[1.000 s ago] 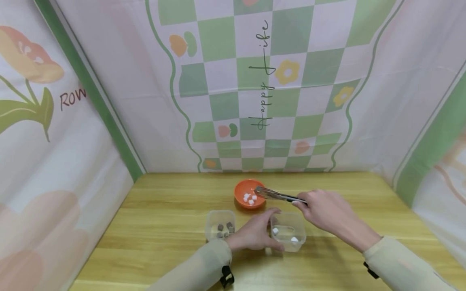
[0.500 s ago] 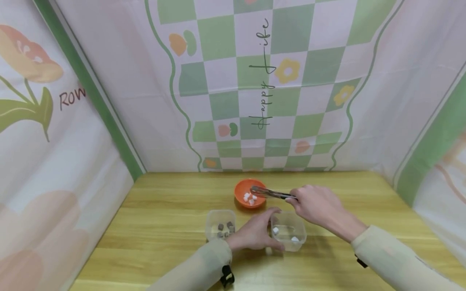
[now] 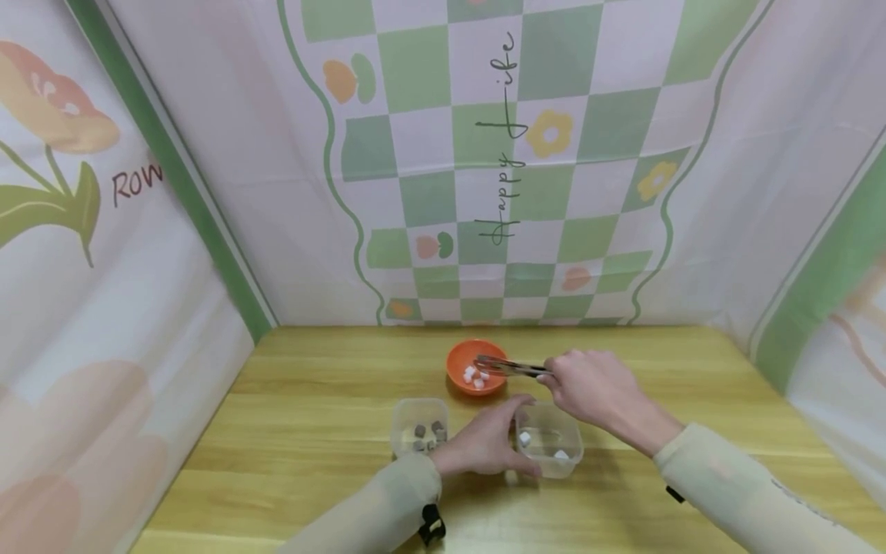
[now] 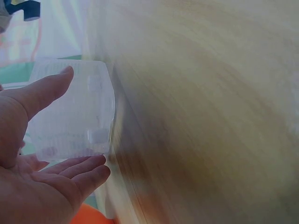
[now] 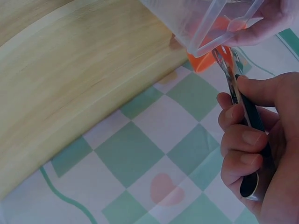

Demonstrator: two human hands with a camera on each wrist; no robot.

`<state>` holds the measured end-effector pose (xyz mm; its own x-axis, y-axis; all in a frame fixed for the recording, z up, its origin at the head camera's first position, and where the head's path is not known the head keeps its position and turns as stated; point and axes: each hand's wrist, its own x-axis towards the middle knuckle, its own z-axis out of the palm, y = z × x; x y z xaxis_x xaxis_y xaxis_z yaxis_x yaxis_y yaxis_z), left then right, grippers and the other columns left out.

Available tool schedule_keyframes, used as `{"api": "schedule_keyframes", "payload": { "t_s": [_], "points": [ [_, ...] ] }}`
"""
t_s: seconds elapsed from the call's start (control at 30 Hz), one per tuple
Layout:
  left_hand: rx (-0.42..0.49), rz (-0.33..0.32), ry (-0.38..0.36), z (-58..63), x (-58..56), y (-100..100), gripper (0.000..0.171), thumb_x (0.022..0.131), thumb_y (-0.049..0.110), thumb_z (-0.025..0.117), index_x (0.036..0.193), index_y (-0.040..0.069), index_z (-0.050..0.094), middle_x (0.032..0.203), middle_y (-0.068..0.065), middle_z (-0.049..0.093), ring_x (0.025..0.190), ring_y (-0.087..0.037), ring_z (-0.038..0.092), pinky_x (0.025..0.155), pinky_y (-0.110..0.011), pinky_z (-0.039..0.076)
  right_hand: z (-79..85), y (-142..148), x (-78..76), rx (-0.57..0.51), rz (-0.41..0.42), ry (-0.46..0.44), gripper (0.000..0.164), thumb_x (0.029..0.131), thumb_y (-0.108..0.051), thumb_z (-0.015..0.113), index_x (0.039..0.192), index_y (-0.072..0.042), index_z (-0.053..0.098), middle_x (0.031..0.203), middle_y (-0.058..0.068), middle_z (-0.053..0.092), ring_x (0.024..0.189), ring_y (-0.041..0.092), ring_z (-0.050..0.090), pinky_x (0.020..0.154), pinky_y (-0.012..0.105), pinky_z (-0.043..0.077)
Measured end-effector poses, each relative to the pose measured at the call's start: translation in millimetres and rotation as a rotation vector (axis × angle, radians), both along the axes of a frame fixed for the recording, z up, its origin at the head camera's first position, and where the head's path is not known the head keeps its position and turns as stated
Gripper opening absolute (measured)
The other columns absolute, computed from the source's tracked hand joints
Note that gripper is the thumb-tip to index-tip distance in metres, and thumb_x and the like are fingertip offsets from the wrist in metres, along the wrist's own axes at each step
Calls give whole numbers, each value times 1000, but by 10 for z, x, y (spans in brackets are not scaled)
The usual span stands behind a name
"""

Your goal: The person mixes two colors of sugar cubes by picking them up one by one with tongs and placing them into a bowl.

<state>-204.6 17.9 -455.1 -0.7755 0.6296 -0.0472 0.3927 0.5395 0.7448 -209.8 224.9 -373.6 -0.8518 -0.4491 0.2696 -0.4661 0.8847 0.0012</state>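
Observation:
My left hand (image 3: 490, 440) holds the side of a clear plastic container (image 3: 569, 462), with thumb and fingers spread across it. Two white cubes (image 3: 524, 438) lie inside. In the left wrist view the thumb (image 4: 51, 91) lies along one wall of the box. My right hand (image 3: 598, 392) grips metal tongs (image 3: 515, 368) by their black handle, the fingers wrapped round it in the right wrist view. The tong tips are over an orange bowl (image 3: 458, 358), which contains several white cubes (image 3: 470, 372). Whether the tips pinch a cube I cannot tell.
A second clear container (image 3: 401, 419) with several dark grey-brown cubes (image 3: 420, 432) stands left of my left hand, partly behind the wrist. A small white piece (image 3: 511, 477) shows below the left thumb. The wooden table (image 3: 298, 446) meets a printed cloth (image 3: 477, 192) behind.
My right hand has moved left, carrying the tong tips further over the orange bowl. The left hand and both containers have stayed in place.

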Motion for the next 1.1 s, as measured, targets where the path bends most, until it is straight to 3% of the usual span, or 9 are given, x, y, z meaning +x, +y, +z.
{"api": "schedule_keyframes", "payload": {
  "t_s": [0.37,0.5,0.67,1.1],
  "points": [
    [14,-7,3,7,3,-2,103,74,32,99,159,18,42,133,2,64,116,-8,60,101,-29,50,14,77,53,-12,-26,0,31,98,-29,75,75,-18,57,60,-8,46,49,12,41,42,33,36],
    [12,-6,1,13,11,0,104,74,32,99,159,19,41,134,1,64,116,-8,59,101,-28,50,27,116,115,-44,-42,-19,23,98,-30,75,84,-15,64,62,-8,50,50,11,44,42,32,37],
    [10,-2,-5,9,17,2,103,74,31,99,159,19,41,133,0,64,114,-8,60,99,-28,51,40,177,214,-83,-60,-18,28,97,-33,76,103,-5,74,73,-2,65,54,10,49,44,33,43],
    [-11,17,3,12,26,13,106,73,33,99,160,20,40,140,-1,62,121,-11,60,104,-32,51,28,328,546,-171,-95,-23,29,96,-37,76,103,-8,72,72,-4,63,54,10,45,44,33,40]
  ]
}}
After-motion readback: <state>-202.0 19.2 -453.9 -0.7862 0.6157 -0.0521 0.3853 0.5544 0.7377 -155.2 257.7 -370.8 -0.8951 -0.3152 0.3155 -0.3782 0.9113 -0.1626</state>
